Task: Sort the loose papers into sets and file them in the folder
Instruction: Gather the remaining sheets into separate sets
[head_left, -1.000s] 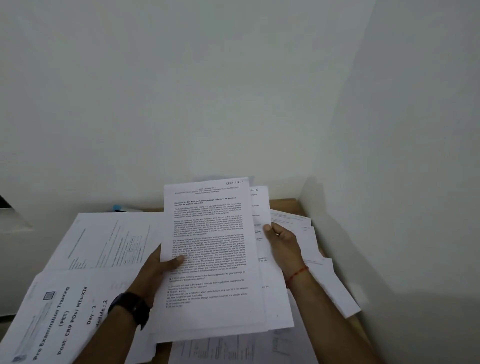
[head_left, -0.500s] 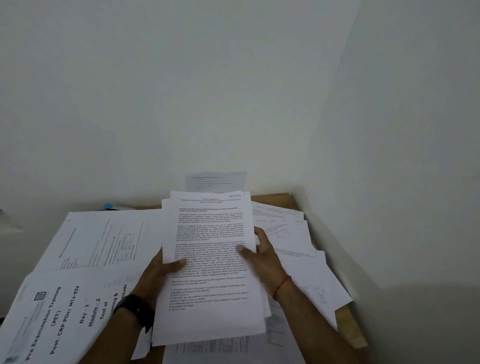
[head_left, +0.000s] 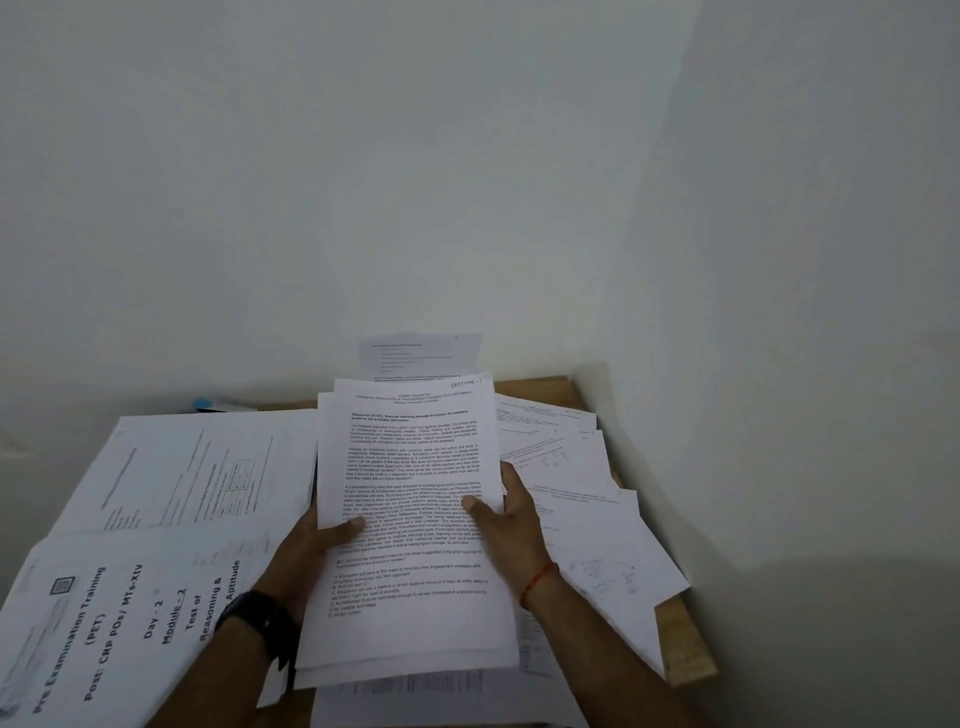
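Note:
I hold a small stack of printed sheets (head_left: 410, 467), the top one marked "SECTION - 1", raised over the table. My left hand (head_left: 317, 551) grips its left edge with the thumb on the text. My right hand (head_left: 501, 519) grips the right edge, thumb laid across the page. Loose papers cover the wooden table (head_left: 685, 644): a large sheet headed "Pre Examination Training" (head_left: 109, 618) at the near left, a sheet with a table (head_left: 208, 467) behind it, and overlapping sheets (head_left: 587, 519) on the right. No folder is visible.
White walls close in behind and to the right, meeting in a corner. One sheet (head_left: 421, 353) leans against the back wall. A small blue object (head_left: 208, 404) lies at the table's back left. A black watch is on my left wrist, a red thread on my right.
My right hand slid from the far right edge of the stack onto its front. The sheets that stuck out on the right are squared behind the top page.

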